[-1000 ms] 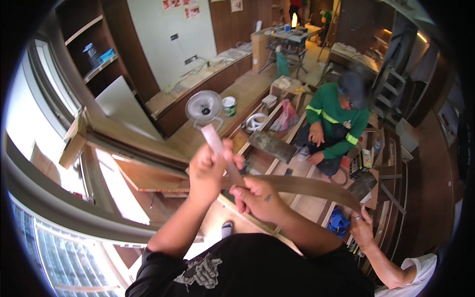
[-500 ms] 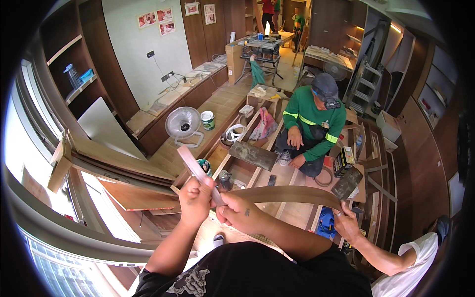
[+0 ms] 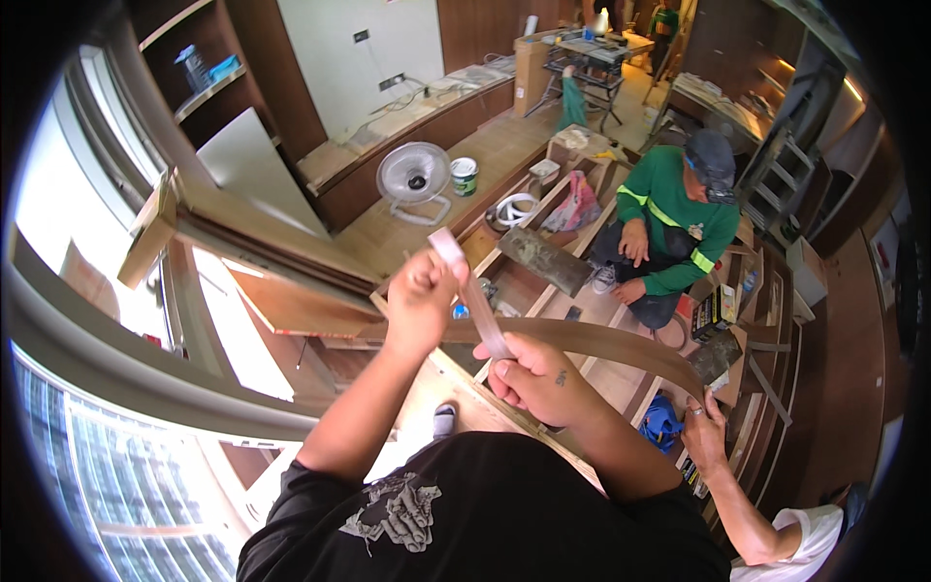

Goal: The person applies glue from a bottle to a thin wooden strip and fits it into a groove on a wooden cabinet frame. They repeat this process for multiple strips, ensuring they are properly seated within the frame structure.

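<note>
A long flexible strip of brown edge banding (image 3: pixel 611 346) bows across the front of me. Its pinkish, paler face (image 3: pixel 482 315) shows on the short length between my hands. My left hand (image 3: pixel 422 301) is closed round this length near its upper end, which sticks up past the fingers. Lower and to the right, my right hand (image 3: pixel 533 378) pinches it between thumb and fingers. Behind my hands the brown band runs right to a co-worker's hand (image 3: pixel 704 427), which grips its far part. How the two lengths join is hidden by my hands.
Another person in a green shirt (image 3: pixel 679 209) crouches on the timber frame ahead. A dark flat slab (image 3: pixel 538 260), a fan (image 3: pixel 414 179), a paint tub (image 3: pixel 465 177) and a blue bag (image 3: pixel 661 423) lie around. Wooden boards (image 3: pixel 291 301) lean by the window at left.
My view has swung left and down. My left hand has risen and drawn apart from my right, with more of the pale strip between them. The co-worker's hand still holds the band.
</note>
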The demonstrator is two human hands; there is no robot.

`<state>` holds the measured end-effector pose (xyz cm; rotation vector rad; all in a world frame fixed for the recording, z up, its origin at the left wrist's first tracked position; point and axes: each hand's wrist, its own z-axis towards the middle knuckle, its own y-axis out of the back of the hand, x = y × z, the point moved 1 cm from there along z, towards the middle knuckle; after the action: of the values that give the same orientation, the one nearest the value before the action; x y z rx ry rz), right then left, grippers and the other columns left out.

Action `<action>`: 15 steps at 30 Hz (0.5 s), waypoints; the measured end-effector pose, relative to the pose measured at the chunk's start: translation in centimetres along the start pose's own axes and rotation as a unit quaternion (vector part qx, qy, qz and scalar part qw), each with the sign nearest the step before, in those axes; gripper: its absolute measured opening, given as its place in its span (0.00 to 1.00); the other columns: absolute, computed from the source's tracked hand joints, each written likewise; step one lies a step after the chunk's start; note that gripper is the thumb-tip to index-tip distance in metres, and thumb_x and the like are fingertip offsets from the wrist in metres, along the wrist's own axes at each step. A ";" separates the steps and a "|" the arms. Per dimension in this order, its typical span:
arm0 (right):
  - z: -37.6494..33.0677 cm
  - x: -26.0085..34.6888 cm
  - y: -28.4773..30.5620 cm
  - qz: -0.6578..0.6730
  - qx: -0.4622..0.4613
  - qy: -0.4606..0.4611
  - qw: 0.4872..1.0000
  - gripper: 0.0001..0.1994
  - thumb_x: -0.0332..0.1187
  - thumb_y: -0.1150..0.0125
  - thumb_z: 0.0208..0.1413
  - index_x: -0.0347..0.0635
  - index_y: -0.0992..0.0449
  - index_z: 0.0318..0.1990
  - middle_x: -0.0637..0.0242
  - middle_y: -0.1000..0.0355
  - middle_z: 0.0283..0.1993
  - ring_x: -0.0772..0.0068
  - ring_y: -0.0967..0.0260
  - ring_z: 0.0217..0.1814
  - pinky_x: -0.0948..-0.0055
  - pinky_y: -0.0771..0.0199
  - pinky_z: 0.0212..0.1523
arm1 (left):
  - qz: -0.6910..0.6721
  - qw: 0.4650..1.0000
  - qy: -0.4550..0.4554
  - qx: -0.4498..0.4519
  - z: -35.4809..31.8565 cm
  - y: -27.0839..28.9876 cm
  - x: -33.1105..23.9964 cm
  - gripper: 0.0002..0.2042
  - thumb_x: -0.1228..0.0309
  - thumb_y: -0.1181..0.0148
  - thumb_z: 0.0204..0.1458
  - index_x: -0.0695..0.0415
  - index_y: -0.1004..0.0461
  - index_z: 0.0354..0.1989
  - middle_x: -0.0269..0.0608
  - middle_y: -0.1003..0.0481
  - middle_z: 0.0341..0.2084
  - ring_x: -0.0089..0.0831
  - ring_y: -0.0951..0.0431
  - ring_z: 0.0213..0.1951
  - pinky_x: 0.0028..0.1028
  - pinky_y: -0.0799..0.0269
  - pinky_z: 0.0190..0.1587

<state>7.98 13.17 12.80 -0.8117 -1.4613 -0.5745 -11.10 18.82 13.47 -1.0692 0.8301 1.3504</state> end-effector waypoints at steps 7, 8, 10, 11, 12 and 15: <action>-0.4 -0.6 0.8 0.029 -0.025 -0.035 0.999 0.12 0.28 0.54 0.69 0.35 0.30 0.54 0.71 0.31 0.30 0.84 0.38 0.27 0.82 0.36 0.25 | 0.006 0.991 0.059 -0.121 2.5 6.0 2.4 0.19 0.56 0.53 0.69 0.57 0.31 0.29 0.33 0.35 0.12 0.23 0.34 0.16 0.22 0.35 0.23; -0.3 -0.9 0.9 0.037 -0.029 -0.033 0.998 0.12 0.28 0.55 0.69 0.35 0.30 0.54 0.71 0.31 0.30 0.84 0.37 0.27 0.81 0.35 0.25 | 0.105 0.985 0.097 -0.097 0.7 4.9 1.5 0.28 0.48 0.60 0.70 0.56 0.32 0.22 0.36 0.35 0.10 0.26 0.30 0.16 0.24 0.33 0.24; -0.1 -1.3 1.0 0.044 -0.036 -0.031 0.998 0.11 0.28 0.55 0.69 0.36 0.30 0.54 0.70 0.30 0.30 0.83 0.36 0.27 0.81 0.33 0.25 | 0.111 0.989 0.092 0.045 -2.2 3.2 1.5 0.39 0.39 0.72 0.67 0.59 0.29 0.18 0.41 0.29 0.13 0.34 0.22 0.23 0.26 0.27 0.33; 0.2 -1.4 0.7 0.044 -0.034 -0.028 0.998 0.11 0.28 0.55 0.70 0.36 0.30 0.54 0.70 0.30 0.30 0.83 0.35 0.27 0.81 0.33 0.25 | 0.088 0.989 0.019 0.120 -3.5 2.4 2.0 0.30 0.47 0.59 0.69 0.62 0.24 0.27 0.40 0.24 0.22 0.30 0.21 0.31 0.26 0.26 0.41; 0.5 -1.5 0.7 0.042 -0.038 -0.025 0.998 0.11 0.28 0.55 0.70 0.36 0.30 0.54 0.69 0.29 0.31 0.82 0.34 0.27 0.81 0.32 0.25 | -0.015 0.984 0.063 0.164 -4.6 0.8 1.5 0.08 0.68 0.42 0.64 0.61 0.23 0.37 0.35 0.23 0.33 0.24 0.23 0.39 0.26 0.28 0.45; 0.9 -2.3 0.2 0.032 -0.028 -0.026 0.999 0.10 0.26 0.56 0.69 0.36 0.32 0.54 0.68 0.29 0.31 0.82 0.35 0.26 0.80 0.32 0.24 | -0.020 0.987 0.042 0.151 -5.0 -0.8 3.0 0.05 0.77 0.36 0.58 0.61 0.25 0.40 0.33 0.24 0.34 0.20 0.24 0.37 0.22 0.29 0.40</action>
<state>7.43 13.70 10.43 -0.9203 -1.4671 -0.5521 -9.45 15.25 9.08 -0.9037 1.0338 1.1098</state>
